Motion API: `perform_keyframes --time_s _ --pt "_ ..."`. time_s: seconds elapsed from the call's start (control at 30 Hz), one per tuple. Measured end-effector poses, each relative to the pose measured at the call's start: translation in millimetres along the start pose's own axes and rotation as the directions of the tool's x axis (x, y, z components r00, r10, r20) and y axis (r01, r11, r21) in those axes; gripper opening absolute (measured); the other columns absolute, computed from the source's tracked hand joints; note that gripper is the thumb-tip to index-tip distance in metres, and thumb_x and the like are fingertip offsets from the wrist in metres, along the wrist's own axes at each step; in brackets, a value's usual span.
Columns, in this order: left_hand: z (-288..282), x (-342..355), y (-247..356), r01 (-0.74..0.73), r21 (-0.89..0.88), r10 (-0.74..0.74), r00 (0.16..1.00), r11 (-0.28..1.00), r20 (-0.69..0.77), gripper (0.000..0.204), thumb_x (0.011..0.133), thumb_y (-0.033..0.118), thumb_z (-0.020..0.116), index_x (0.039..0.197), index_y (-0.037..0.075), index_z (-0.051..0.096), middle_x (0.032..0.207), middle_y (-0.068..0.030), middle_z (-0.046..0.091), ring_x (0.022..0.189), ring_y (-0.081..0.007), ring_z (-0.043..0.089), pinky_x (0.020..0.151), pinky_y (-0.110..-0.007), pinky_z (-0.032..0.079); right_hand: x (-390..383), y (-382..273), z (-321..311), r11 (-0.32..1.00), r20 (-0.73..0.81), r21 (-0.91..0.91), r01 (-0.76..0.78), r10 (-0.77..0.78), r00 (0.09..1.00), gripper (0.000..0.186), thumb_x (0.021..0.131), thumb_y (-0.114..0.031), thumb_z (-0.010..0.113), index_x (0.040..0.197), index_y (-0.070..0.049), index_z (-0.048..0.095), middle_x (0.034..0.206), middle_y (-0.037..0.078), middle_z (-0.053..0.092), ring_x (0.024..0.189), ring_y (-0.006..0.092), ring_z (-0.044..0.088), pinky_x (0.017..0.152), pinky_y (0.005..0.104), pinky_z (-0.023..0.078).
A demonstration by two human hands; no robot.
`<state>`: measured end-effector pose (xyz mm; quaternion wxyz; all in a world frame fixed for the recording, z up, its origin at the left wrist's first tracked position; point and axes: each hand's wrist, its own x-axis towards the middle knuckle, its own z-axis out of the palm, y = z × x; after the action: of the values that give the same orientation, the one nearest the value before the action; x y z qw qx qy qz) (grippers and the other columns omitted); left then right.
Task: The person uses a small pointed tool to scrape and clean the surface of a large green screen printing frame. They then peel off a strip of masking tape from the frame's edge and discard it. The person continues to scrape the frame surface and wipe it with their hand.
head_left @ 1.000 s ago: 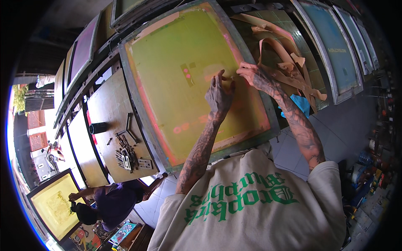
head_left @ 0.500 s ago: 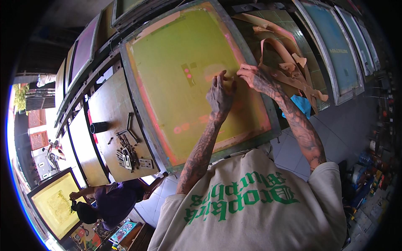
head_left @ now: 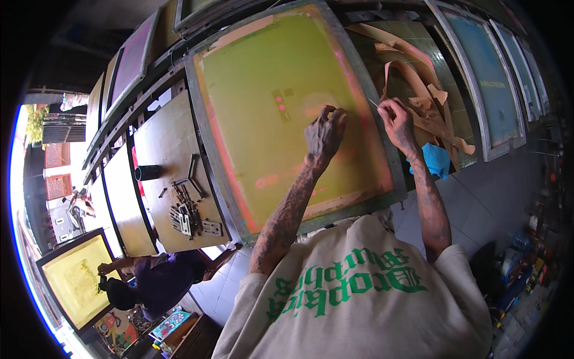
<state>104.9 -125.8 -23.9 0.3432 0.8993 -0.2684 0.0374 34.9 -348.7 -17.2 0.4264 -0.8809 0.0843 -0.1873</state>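
Observation:
A large framed screen (head_left: 251, 143) with yellow-green mesh and pink stains along its margins lies in front of me. My left hand (head_left: 324, 134) is over its lower right half, fingers curled and bunched near the mesh; anything inside them is too small or hidden to make out. At the frame's right edge, my right hand (head_left: 397, 122) pinches a thin, pale stick-like object (head_left: 373, 103) that points left toward the screen. Just past that hand lie loose strips of peach-brown tape (head_left: 436, 96) and a crumpled blue cloth (head_left: 434, 160) on a board.
Metal tools (head_left: 188, 212) and a dark cylinder (head_left: 147, 172) sit on a board (head_left: 167, 143) at left. A co-worker (head_left: 158, 281) handles a yellow screen (head_left: 75, 275), lower left. Blue screens (head_left: 481, 78) stand at right; bottles and clutter (head_left: 526, 263) crowd the lower right.
The view has shifted slightly, moving the screen rightward in the picture. My right hand has moved right to the frame's edge, showing the thin object. My left hand stays over the mesh.

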Motion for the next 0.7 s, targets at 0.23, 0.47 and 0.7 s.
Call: perform_keyframes --time_s 0.23,0.47,0.7 --pt "10 19 -17 -0.183 0.085 0.173 0.978 0.979 0.113 0.013 0.093 0.013 0.061 0.106 0.011 0.063 0.108 -0.0104 0.060 0.083 -0.0355 0.070 0.065 -0.048 0.055 -62 21 14 0.967 -0.226 0.124 -0.222 0.245 0.943 0.010 0.101 -0.009 0.064 0.098 0.000 0.063 0.093 0.010 0.064 0.084 0.0215 0.063 0.078 0.0346 0.051" --pt "11 70 -45 -0.145 0.054 0.145 0.989 0.988 0.010 0.023 0.091 0.010 0.059 0.113 0.009 0.054 0.111 -0.0168 0.056 0.083 -0.0441 0.066 0.068 -0.055 0.053 -74 13 18 0.998 -0.371 -0.061 0.008 -0.030 0.928 0.009 0.102 -0.007 0.062 0.108 -0.001 0.058 0.096 0.014 0.062 0.085 0.0318 0.064 0.076 0.0390 0.052" --pt "-109 206 -89 -0.057 0.260 0.177 0.867 0.964 -0.467 0.008 0.100 0.014 0.054 0.103 0.007 0.056 0.098 -0.0181 0.061 0.092 -0.0391 0.062 0.077 -0.050 0.048 -75 -4 17 0.997 -0.317 -0.072 -0.014 -0.009 0.948 0.010 0.102 -0.006 0.061 0.110 -0.002 0.057 0.097 0.016 0.059 0.083 0.0325 0.063 0.070 0.0381 0.051"
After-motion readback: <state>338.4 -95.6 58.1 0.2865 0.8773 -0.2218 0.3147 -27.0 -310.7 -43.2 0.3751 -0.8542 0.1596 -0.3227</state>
